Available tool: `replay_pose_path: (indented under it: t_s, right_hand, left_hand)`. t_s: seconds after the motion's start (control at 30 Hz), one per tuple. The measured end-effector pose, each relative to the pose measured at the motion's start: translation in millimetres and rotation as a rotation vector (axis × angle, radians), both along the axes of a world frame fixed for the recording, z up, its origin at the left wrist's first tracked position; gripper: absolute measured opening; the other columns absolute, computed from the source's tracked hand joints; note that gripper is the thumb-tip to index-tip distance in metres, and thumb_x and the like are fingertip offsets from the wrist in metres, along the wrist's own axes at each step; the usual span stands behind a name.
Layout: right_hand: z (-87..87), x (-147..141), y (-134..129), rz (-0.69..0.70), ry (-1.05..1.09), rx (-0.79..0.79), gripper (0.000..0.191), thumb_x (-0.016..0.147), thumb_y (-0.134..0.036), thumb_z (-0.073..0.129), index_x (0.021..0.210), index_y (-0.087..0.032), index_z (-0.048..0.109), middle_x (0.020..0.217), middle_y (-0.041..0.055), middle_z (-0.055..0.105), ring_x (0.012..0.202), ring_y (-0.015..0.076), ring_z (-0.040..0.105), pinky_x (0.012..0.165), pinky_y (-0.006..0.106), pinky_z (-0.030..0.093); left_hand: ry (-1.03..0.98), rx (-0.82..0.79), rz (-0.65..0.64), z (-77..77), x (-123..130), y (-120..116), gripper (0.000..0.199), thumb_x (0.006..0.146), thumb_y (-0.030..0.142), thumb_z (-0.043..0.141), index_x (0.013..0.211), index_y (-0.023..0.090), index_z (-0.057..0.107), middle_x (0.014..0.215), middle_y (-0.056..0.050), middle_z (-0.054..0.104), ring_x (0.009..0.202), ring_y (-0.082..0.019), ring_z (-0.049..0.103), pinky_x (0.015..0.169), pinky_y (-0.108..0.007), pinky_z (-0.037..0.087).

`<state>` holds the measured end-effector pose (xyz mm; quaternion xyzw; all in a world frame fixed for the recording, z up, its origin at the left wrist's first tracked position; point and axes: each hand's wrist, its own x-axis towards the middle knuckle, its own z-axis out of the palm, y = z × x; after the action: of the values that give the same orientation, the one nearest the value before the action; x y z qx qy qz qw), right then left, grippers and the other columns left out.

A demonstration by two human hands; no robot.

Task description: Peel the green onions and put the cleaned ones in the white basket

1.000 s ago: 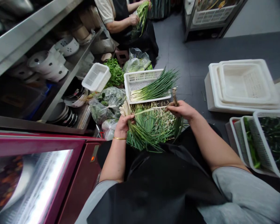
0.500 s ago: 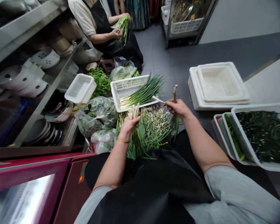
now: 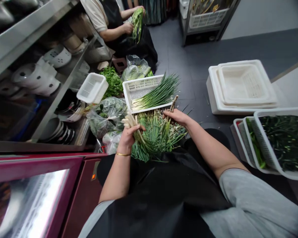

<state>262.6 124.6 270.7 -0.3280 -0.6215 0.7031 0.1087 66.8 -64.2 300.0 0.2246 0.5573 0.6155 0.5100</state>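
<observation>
My left hand (image 3: 129, 136) is closed around a bunch of green onions (image 3: 130, 121), their white ends up and green leaves hanging. In my right hand (image 3: 176, 116), closed over the pile, is a brown-ended stalk (image 3: 174, 101); green leaves hang below the fingers, and whether they belong to it I cannot tell. Loose green onions (image 3: 151, 145) lie heaped between and below both hands. Just beyond, a white perforated basket (image 3: 136, 84) holds a neat bundle of green onions (image 3: 161, 91), whites to the left.
Bagged greens (image 3: 105, 115), leafy herbs (image 3: 113, 79) and a small white basket (image 3: 92, 88) stand left, beside a shelf (image 3: 72, 74). Stacked white tubs (image 3: 215, 94) and a basket of dark green strips (image 3: 285, 142) are at right. A co-worker (image 3: 114, 29) holds greens ahead.
My left hand has moved left with its bunch. My right hand has come inward over the pile, its brown-ended stalk now tilted. The white stalk that stuck out of it no longer shows.
</observation>
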Motion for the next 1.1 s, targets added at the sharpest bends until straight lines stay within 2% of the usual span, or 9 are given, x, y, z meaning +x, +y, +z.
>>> replay_pose_path:
  t_s: [0.1,0.27,0.37,0.47,0.63,0.73,0.8,0.9,1.1]
  right_hand:
    - [9.2,-12.1,-22.1,0.074,0.118,-0.086,0.039,0.065,-0.048,0.08,0.077,-0.016,0.059,0.057,-0.0036,0.054,0.043,0.0066,0.044,0.035,0.019,0.034]
    - [19.4,-31.0,-52.0,0.072,0.136,-0.164,0.039,0.059,-0.042,0.082,0.08,-0.015,0.062,0.059,-0.0029,0.058,0.041,0.0069,0.046,0.035,0.02,0.037]
    - [22.3,-35.9,-55.9,0.047,0.132,-0.106,0.041,0.058,-0.041,0.083,0.082,-0.013,0.066,0.065,0.0014,0.063,0.045,0.0084,0.05,0.037,0.021,0.04]
    - [27.1,-33.0,-46.8,0.068,0.087,0.019,0.04,0.069,-0.046,0.075,0.088,-0.011,0.07,0.069,0.0055,0.067,0.05,0.0115,0.055,0.043,0.024,0.043]
    - [41.2,-20.9,-26.6,0.136,-0.149,0.56,0.023,0.078,-0.034,0.068,0.093,-0.017,0.073,0.094,0.01,0.072,0.087,0.0205,0.065,0.076,0.031,0.05]
    - [39.6,-26.0,-35.8,0.146,-0.159,0.697,0.028,0.083,-0.036,0.063,0.101,-0.017,0.071,0.1,0.0098,0.07,0.091,0.0211,0.063,0.08,0.032,0.047]
    - [31.8,-34.1,-47.9,0.18,-0.116,0.655,0.035,0.082,-0.044,0.062,0.097,-0.014,0.071,0.09,0.0077,0.07,0.082,0.0196,0.062,0.074,0.03,0.046]
    - [19.1,-40.8,-58.0,0.193,-0.081,0.509,0.044,0.076,-0.055,0.064,0.076,-0.011,0.068,0.069,0.0037,0.064,0.064,0.0151,0.056,0.061,0.026,0.04]
    - [22.5,-9.6,-31.8,0.337,-0.051,0.291,0.04,0.075,-0.052,0.065,0.073,-0.012,0.066,0.061,0.002,0.061,0.054,0.0096,0.049,0.053,0.024,0.035]
  left_hand:
    - [0.05,-0.013,0.056,-7.4,19.5,1.4,0.026,0.06,0.029,0.082,0.078,0.012,0.071,0.061,0.0,0.063,0.052,-0.009,0.053,0.053,-0.023,0.042]
    - [0.125,0.099,0.064,-21.5,40.0,12.1,0.038,0.053,0.023,0.085,0.088,0.013,0.074,0.087,-0.005,0.073,0.083,-0.018,0.065,0.079,-0.029,0.05]
    - [0.066,0.061,0.034,-23.9,35.3,10.9,0.037,0.049,0.021,0.086,0.083,0.012,0.073,0.076,-0.003,0.071,0.071,-0.016,0.063,0.071,-0.028,0.049]
    - [-0.036,0.023,0.038,-24.2,27.2,8.3,0.039,0.046,0.019,0.086,0.082,0.012,0.071,0.067,0.0,0.066,0.059,-0.011,0.057,0.057,-0.024,0.044]
    - [-0.123,-0.002,0.13,-26.0,17.7,9.6,0.031,0.048,0.024,0.084,0.07,0.013,0.065,0.053,0.004,0.054,0.042,-0.006,0.041,0.042,-0.022,0.031]
    - [-0.089,-0.014,0.158,-26.3,17.5,14.3,0.032,0.047,0.024,0.085,0.07,0.013,0.065,0.053,0.004,0.053,0.042,-0.006,0.041,0.041,-0.022,0.029]
    - [-0.076,-0.007,0.157,-25.8,18.9,17.5,0.033,0.046,0.023,0.085,0.07,0.013,0.065,0.054,0.003,0.055,0.044,-0.006,0.042,0.042,-0.022,0.029]
    - [-0.056,-0.002,0.149,-24.9,19.1,20.0,0.032,0.045,0.023,0.086,0.067,0.013,0.064,0.054,0.002,0.055,0.046,-0.007,0.043,0.043,-0.022,0.03]
    - [-0.037,-0.012,0.079,-23.6,6.4,18.7,0.027,0.048,0.021,0.081,0.065,0.013,0.063,0.053,0.003,0.053,0.043,-0.006,0.043,0.041,-0.022,0.031]
